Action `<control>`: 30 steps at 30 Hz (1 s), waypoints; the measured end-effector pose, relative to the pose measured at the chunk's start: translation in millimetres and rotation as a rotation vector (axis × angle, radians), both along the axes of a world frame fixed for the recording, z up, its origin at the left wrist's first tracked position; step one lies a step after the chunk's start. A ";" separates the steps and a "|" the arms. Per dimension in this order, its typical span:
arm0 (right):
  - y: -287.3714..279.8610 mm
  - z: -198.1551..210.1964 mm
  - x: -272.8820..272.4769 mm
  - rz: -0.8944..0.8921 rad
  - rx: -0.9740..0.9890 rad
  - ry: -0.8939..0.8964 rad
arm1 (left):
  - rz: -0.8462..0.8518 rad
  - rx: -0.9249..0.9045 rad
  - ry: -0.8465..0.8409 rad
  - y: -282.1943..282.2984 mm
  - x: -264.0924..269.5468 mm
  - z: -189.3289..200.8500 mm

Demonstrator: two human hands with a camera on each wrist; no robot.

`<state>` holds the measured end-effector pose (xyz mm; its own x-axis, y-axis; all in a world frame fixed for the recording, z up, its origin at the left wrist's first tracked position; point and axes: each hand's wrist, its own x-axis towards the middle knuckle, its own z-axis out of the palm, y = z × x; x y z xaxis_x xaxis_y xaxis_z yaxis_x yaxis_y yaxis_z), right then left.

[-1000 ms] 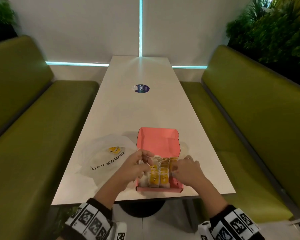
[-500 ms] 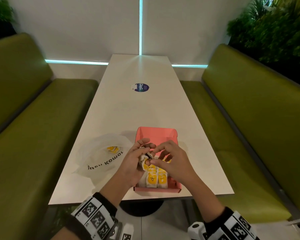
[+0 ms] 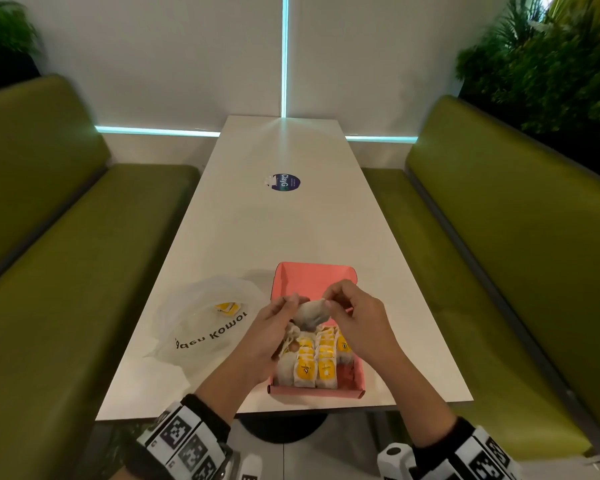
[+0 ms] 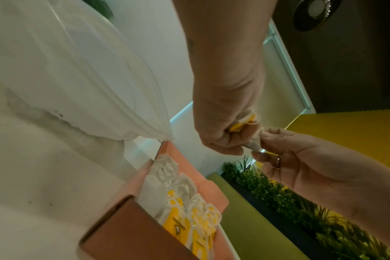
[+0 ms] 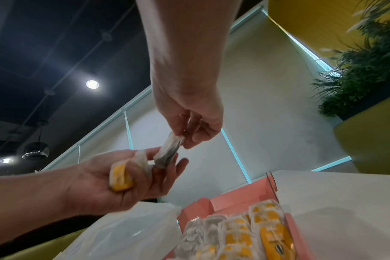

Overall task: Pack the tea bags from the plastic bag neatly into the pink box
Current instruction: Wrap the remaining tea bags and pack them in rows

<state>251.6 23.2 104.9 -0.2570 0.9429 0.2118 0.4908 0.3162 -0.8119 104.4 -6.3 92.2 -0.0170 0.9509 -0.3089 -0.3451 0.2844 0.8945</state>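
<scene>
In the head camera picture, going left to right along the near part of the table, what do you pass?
Left green bench → plastic bag → left hand → right hand → right green bench.

Dim, cyan strip glow (edges warped)

Pink box (image 3: 314,277); white tea bags (image 3: 315,362), yellow tags; translucent white plastic bag (image 3: 201,327), black lettering; olive-green benches (image 3: 66,237).
</scene>
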 end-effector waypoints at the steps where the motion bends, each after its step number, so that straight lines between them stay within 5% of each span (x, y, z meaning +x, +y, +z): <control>1: 1.3 1.7 2.0 0.004 -0.018 -0.001 | -0.017 0.001 0.061 0.5 -2.5 -2.1; 8: 3.7 16.9 5.4 0.048 -0.112 -0.021 | -0.154 0.190 0.436 -2.6 -10.3 -0.3; 11: 7.5 24.4 11.4 0.084 -0.191 -0.027 | -0.099 0.235 0.405 -1.1 -9.4 -2.0; 17: 15.9 40.2 15.5 0.219 -0.212 -0.313 | -0.101 0.236 0.405 -2.9 -11.0 -3.7; 22: 22.1 43.8 12.6 -0.179 0.028 -0.736 | 0.005 0.162 0.358 -1.0 -17.1 -3.0; 26: 15.2 48.5 10.0 0.365 -0.252 -0.588 | 0.047 0.152 0.340 0.6 -20.2 -4.1; 27: 14.9 45.4 8.4 0.366 -0.235 -0.602 | 0.057 0.150 0.335 1.2 -20.5 -3.9; 30: 18.9 40.3 4.8 -0.087 0.014 -0.740 | 0.070 0.145 0.327 1.6 -21.1 -3.5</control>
